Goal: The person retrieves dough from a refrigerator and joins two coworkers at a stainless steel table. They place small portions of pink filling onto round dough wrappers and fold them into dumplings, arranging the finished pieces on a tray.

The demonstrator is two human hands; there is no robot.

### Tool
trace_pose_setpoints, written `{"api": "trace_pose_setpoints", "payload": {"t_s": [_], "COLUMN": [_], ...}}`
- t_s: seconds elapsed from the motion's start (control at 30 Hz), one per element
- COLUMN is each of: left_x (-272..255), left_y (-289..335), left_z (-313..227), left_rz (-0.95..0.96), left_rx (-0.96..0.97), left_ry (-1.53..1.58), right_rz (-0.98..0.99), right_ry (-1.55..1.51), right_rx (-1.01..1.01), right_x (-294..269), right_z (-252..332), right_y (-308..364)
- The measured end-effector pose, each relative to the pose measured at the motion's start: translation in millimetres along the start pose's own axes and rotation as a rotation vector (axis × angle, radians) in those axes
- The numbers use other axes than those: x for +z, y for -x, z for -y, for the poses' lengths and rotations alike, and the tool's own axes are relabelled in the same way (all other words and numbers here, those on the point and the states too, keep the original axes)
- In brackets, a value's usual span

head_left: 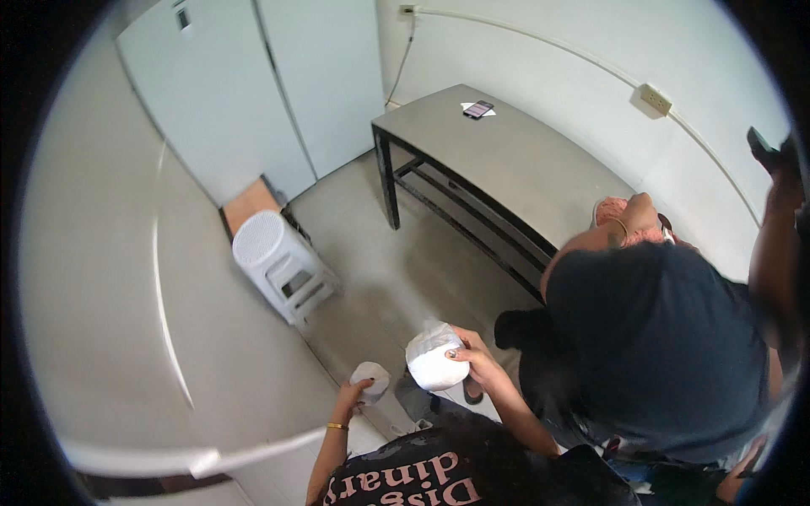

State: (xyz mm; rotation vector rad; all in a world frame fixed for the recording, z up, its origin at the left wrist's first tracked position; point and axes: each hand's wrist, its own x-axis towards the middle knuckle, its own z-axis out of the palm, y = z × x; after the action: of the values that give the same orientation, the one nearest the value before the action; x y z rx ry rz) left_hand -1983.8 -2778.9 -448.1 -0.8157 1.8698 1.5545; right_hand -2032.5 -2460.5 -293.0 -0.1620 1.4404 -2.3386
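Note:
My left hand point(354, 395), with a gold bangle on the wrist, is closed around a small white round object point(372, 379), perhaps a roll or cup. My right hand point(474, 358) grips a larger white rounded bundle point(434, 360) from its right side, fingers curled over its edge. Both are held in front of my chest, above the grey floor, a short gap apart. My black shirt with pink lettering fills the lower edge.
A person in a dark blue shirt point(666, 346) stands close at my right, one hand on a pink thing point(609, 209) at the edge of a grey metal table point(506, 160). A phone point(477, 109) lies on it. A white plastic stool point(278, 257) stands left, by pale cabinet doors point(253, 93).

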Motion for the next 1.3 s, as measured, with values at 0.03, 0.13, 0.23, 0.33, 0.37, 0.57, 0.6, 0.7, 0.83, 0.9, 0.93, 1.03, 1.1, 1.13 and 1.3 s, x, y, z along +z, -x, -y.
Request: {"api": "trace_pose_setpoints", "payload": {"t_s": [0.03, 0.13, 0.23, 0.33, 0.37, 0.57, 0.6, 0.7, 0.83, 0.9, 0.93, 1.03, 1.1, 1.13, 1.3], "left_x": [-0.8, -9.1, -12.4, -12.3, -10.7, 20.9, 26.0, 47.5, 73.3, 83.7, 90.9, 115.1, 129.7, 136.2, 172.8], "left_y": [-12.8, -52.3, -88.6, -125.3, -137.6, -229.9, -238.9, -264.0, -296.5, -301.2, -308.5, -322.4, -325.7, -328.6, -334.3], "left_z": [-25.3, -105.9, -175.9, -240.2, -259.5, -391.2, -410.6, -468.4, -541.5, -557.5, -569.7, -589.7, -598.1, -602.9, -636.3], "left_rz": [0.003, 0.026, -0.007, 0.065, 0.083, 0.343, 0.365, 0.445, 0.588, 0.611, 0.614, 0.593, 0.549, 0.513, 0.432], "left_rx": [-0.022, 0.061, 0.064, 0.082, 0.103, 0.211, 0.238, 0.271, 0.269, 0.266, 0.287, 0.23, 0.23, 0.239, 0.221], "left_ry": [0.006, -0.095, -0.224, -0.194, -0.192, -0.247, -0.248, -0.306, -0.365, -0.375, -0.373, -0.267, -0.269, -0.284, -0.222], "right_rz": [-0.03, -0.162, -0.262, -0.392, -0.448, -0.892, -0.972, -1.081, -1.223, -1.347, -1.425, -1.592, -1.709, -1.762, -1.983], "right_ry": [0.009, -0.099, -0.151, -0.111, -0.09, -0.108, -0.063, -0.154, -0.223, -0.193, -0.186, -0.127, -0.139, -0.146, -0.386], "right_rx": [-0.017, -0.077, -0.156, -0.308, -0.324, -0.436, -0.433, -0.587, -0.791, -0.844, -0.852, -0.903, -0.942, -0.964, -1.228], "right_x": [-5.4, -24.7, -47.6, -68.0, -77.3, -142.3, -155.1, -195.9, -277.1, -318.1, -340.1, -416.9, -474.9, -501.9, -621.4], "right_z": [4.6, 26.6, 56.5, 87.8, 97.3, 145.1, 155.8, 184.6, 225.3, 248.0, 261.0, 298.2, 324.0, 332.3, 358.9], "right_y": [-19.5, -71.6, -118.2, -155.8, -168.4, -229.8, -239.3, -259.1, -282.7, -279.5, -278.1, -263.3, -248.5, -238.9, -183.5]}}
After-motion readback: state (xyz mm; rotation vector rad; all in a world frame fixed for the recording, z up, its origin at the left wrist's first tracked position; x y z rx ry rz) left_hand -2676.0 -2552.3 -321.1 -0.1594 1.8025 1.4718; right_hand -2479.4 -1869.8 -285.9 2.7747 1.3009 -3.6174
